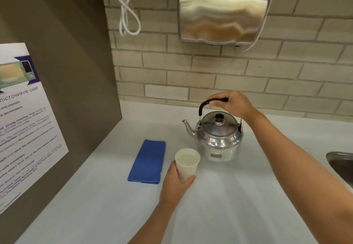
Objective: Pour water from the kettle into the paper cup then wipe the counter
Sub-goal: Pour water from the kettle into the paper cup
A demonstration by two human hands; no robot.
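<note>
Counter (219,196): we take kettle (218,134) as landmark, upright on it, spout pointing left.

Cloth (147,161): flat, folded, well left of kettle, long axis running away from us; our left hand nearer.

Cup (187,162): just in front-left of kettle, below spout side, seemingly water inside.

Right hand (234,104): closed over kettle's black handle.

Left hand (176,182): wrapped round cup.

We judge pouring done or nearly; cloth next.
</note>
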